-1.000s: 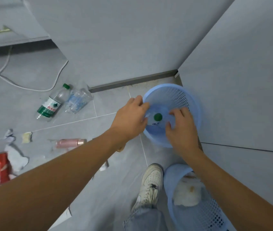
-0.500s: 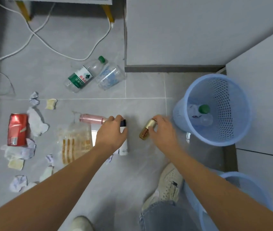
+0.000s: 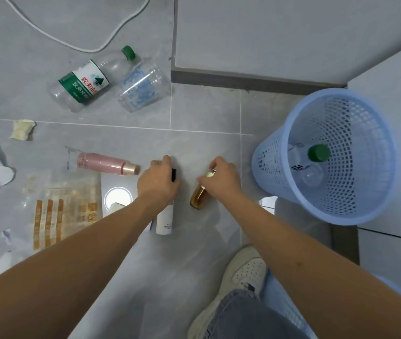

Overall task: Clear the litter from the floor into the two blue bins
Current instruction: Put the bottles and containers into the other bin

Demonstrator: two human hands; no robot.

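On the floor by the blue bin (image 3: 280,167) | left hand (image 3: 156,184) now clasps white bottle (image 3: 164,221) | right hand (image 3: 221,178) pinches amber bottle (image 3: 198,196) | both ready to lift

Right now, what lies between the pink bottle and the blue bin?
In the head view, both hands: left hand on a white bottle, right hand on an amber bottle.

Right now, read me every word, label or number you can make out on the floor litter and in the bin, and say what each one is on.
"农夫山" then "饮用": green-and-white label of the clear plastic bottle with green cap.
Clear plastic cup: blue print, unreadable.
Clear plastic bag with orange stripes: orange characters, blurred.
White tube under the left hand: small print, illegible.
Bottle in the blue mesh bin: dark mark, unreadable.
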